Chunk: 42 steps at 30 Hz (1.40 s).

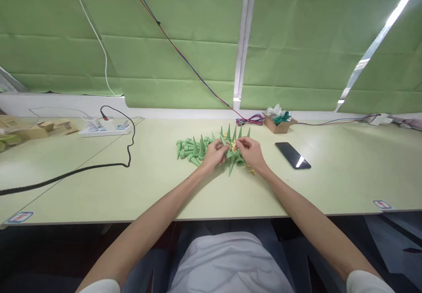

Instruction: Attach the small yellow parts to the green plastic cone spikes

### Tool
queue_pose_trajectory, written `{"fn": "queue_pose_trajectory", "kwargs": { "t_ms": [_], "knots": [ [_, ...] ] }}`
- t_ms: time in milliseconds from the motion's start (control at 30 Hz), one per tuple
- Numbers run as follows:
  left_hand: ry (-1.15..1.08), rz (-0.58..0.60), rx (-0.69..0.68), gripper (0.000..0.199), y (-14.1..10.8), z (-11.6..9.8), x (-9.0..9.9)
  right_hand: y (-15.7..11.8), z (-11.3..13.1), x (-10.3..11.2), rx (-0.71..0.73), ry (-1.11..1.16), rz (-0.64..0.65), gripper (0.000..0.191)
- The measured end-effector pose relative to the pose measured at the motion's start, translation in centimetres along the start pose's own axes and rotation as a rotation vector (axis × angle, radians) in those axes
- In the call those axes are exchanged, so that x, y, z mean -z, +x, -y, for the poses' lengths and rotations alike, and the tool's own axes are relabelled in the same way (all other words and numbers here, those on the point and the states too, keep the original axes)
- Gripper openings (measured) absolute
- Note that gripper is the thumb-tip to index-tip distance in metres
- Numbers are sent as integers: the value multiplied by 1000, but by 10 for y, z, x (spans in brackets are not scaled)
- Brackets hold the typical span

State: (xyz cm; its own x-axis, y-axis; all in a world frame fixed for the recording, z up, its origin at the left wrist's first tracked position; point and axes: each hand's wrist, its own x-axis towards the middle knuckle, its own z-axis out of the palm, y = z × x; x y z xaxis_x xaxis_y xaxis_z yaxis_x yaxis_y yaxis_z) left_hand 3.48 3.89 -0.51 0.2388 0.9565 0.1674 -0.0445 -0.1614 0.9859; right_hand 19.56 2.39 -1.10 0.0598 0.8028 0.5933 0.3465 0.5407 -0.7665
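1. The green cone [223,140] in hand lies near the middle of the frame, between the two hands. Its long axis slants from upper left to lower right, with the narrow end apparently at the upper left and the wide end at the lower right.
2. The left hand [214,153] has its grip together, clamped on this cone, with fingers over part of its side.
3. The right hand [251,151] has its fingertips bent in close to a small yellow piece [234,145]. The contact is too small to make out, so I cannot tell whether that grip is closed on it.
4. The cone looks smooth, matte and plastic-like, pale green, tapering to a point.
5. Around and below the hands, a pile of green cones [201,148] covers the centre of the bench [148,196]. Some stand point up; others lie on their sides, showing round, wider ends. The bench top is smooth and pale.
6. More yellow bits [252,171], knobbly and irregular, lie just below the right hand.
7. Right of centre, a glossy black phone [292,155] lies flat and slanted; above it sits an open brown cardboard box [278,126] holding crumpled clear plastic and dark green material.
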Motion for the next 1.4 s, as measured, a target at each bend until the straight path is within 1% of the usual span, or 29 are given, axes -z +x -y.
{"fn": "queue_pose_trajectory", "kwargs": {
  "t_ms": [133,433,633,733,833,1033,1100,1267,1400],
  "knots": [
    [4,-17,2,21,-2,-1,-1,0,-3,-3,-32,88,40,21],
    [0,-17,12,25,-2,-2,-3,-1,-4,-4,-67,138,65,22],
    [-8,-34,26,23,-2,-1,-3,0,-7,-5,-72,169,79,21],
    [-5,-42,18,22,-2,-1,-3,0,-6,-5,-58,149,80,20],
    [-4,-60,14,21,-3,-4,-3,-1,-5,-4,-30,77,79,19],
    [7,-99,19,21,-6,-9,-4,-2,-3,-3,6,-24,95,22],
    [16,-110,-7,23,-5,-8,-4,-2,-3,-3,5,-37,100,22],
    [70,-168,-123,28,-1,-1,-3,-2,-4,-3,3,-62,126,23],
    [131,-148,-187,27,2,5,-2,-2,-3,-3,17,-80,149,24]
  ]
}}
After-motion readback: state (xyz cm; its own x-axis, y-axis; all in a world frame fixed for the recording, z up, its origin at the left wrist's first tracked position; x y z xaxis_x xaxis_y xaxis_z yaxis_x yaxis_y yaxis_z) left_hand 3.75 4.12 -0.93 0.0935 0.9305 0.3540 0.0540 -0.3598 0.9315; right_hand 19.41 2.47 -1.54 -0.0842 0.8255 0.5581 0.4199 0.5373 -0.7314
